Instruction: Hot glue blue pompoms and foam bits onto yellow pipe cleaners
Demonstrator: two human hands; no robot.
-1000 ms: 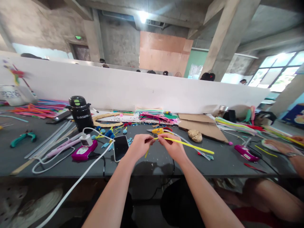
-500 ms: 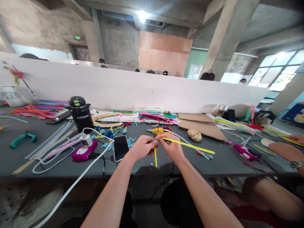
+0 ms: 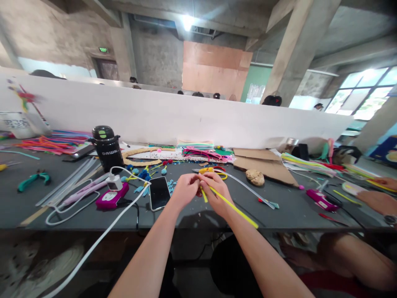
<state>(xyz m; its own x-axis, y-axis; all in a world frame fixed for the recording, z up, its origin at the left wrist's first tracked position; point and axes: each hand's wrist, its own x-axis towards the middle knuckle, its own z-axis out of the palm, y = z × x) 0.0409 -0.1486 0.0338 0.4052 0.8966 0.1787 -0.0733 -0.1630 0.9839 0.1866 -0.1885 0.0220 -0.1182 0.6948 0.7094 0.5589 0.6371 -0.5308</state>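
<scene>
My left hand (image 3: 187, 191) and my right hand (image 3: 216, 193) meet fingertip to fingertip over the front of the table. Between them they pinch a bright yellow pipe cleaner (image 3: 237, 210). Its long end slants down to the right across my right hand, and a short end pokes out below the fingers. The bend itself is hidden by my fingers. Just behind my hands lie yellow-handled scissors (image 3: 222, 174) and a small yellow tool (image 3: 206, 170), partly covered. A dark-screened phone (image 3: 159, 193) rests left of my left hand.
To the left stand a black bottle (image 3: 107, 155), a magenta power block (image 3: 112, 196) with a white cable, and teal pliers (image 3: 33, 181). Further right are cardboard (image 3: 269, 167), a beige lump (image 3: 255, 177), a clear glue stick (image 3: 252, 191) and another person's arm (image 3: 376, 201).
The pipe cleaner's long end has swung downward, from nearly level to a steeper slant. Less of its short end shows below my fingers. Both hands have drawn closer together.
</scene>
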